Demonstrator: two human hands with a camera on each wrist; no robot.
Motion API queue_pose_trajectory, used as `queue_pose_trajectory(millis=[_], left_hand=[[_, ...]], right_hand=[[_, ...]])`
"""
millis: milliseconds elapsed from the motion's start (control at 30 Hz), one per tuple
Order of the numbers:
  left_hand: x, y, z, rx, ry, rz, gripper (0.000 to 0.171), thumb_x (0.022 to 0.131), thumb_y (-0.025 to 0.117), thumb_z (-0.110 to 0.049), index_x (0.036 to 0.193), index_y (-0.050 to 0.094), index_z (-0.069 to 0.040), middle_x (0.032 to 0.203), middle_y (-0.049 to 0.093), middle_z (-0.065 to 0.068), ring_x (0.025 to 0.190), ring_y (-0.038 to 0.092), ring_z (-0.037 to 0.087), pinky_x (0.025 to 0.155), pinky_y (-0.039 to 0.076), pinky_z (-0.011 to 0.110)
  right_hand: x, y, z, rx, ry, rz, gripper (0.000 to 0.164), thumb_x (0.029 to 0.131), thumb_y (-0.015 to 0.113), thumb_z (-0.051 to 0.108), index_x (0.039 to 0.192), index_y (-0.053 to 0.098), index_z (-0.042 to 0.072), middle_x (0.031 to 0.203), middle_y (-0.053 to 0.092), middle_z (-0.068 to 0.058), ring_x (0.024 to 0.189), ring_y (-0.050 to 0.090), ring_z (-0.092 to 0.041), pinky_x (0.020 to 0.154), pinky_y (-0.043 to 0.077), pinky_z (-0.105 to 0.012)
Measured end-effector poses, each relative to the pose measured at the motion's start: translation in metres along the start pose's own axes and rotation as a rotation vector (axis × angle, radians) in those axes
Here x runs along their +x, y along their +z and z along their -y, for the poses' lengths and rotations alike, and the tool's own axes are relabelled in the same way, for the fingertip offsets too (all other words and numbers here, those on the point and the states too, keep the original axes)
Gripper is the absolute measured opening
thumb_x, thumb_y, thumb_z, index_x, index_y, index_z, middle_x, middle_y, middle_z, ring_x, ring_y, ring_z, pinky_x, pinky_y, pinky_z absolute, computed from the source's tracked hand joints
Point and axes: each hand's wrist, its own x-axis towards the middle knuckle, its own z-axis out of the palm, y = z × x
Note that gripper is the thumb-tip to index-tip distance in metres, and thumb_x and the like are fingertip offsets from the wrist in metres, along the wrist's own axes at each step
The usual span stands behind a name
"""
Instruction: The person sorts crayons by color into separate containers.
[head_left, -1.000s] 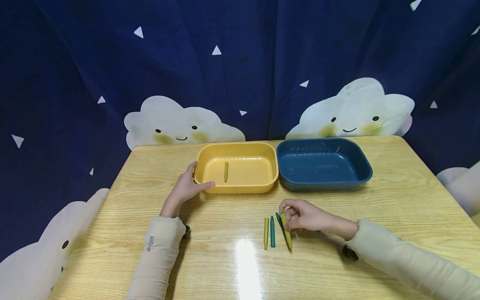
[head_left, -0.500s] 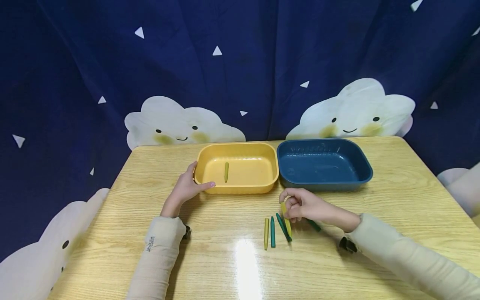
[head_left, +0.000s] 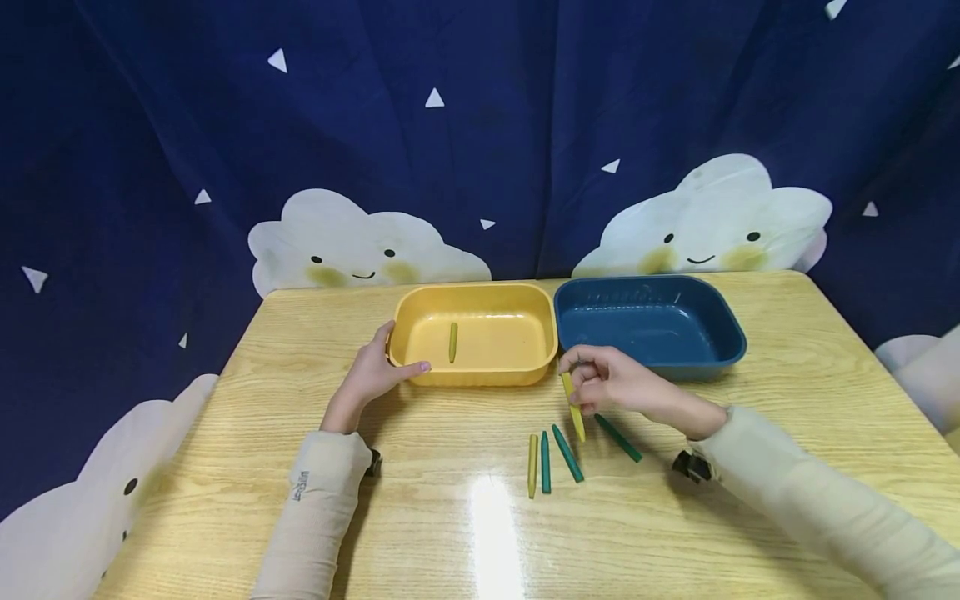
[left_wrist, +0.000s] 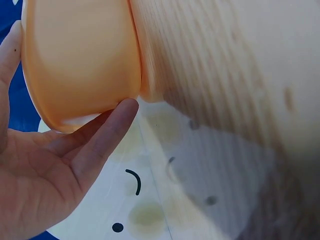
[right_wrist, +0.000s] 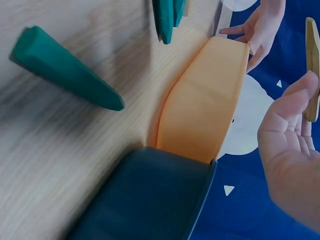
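A dark blue curtain (head_left: 487, 142) printed with smiling white clouds (head_left: 352, 229) fills the upper frame, behind a pale wooden table (head_left: 420, 517). Just right of centre, the held yellow crayon (head_left: 574, 412) tilts, its lower end free, off the table and in front of the two trays. The right hand (head_left: 615, 385) pinches it between thumb and fingers. It is likely light, stiff and slightly waxy, liable to snap under hard squeezing; a gentle pinch near the middle should suit it best. Below it lie a slanted green crayon (head_left: 567, 454), an upright green crayon (head_left: 545, 462) and a loose yellow crayon (head_left: 532, 467); a third green crayon (head_left: 618, 438) lies to the lower right. Above, a yellow tray (head_left: 487, 377) stands beside a blue tray (head_left: 726, 360), with one yellow crayon inside (head_left: 453, 342), left of its middle. At centre left, the left hand (head_left: 373, 371) grips the yellow tray's left end, thumb over the front rim. This tray looks like light, fairly rigid plastic, easily held by its rim.
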Motion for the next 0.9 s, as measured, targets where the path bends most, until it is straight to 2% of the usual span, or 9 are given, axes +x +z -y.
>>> queue_pose_trajectory(millis=[200,500,900], left_hand=[[0.000,0.000,0.001,0.000,0.001,-0.004,0.106,0.073,0.076,-0.037,0.145,0.007,0.000,0.141,0.028,0.027,0.124,0.037,0.035,0.098,0.035,0.045],[-0.001,-0.001,-0.001,0.002,0.009,-0.004,0.106,0.073,0.076,-0.037,0.145,0.008,0.000,0.139,0.031,0.028,0.122,0.039,0.036,0.097,0.035,0.046],[-0.001,-0.001,0.000,0.007,0.005,-0.010,0.105,0.073,0.076,-0.037,0.145,0.009,0.001,0.140,0.030,0.028,0.123,0.037,0.036,0.097,0.035,0.046]], right_hand=[[0.006,-0.004,0.007,-0.049,-0.024,-0.008,0.028,0.083,0.058,0.001,0.109,0.048,-0.006,0.066,0.052,-0.008,0.055,0.051,-0.018,0.054,0.048,-0.031],[0.016,-0.010,0.018,-0.037,-0.045,-0.016,0.033,0.084,0.055,-0.002,0.114,0.046,-0.012,0.073,0.060,-0.008,0.055,0.049,-0.019,0.054,0.046,-0.029],[0.029,-0.013,0.029,-0.030,-0.029,-0.093,0.029,0.085,0.057,0.000,0.113,0.052,-0.007,0.072,0.061,-0.007,0.057,0.050,-0.020,0.055,0.046,-0.029]])
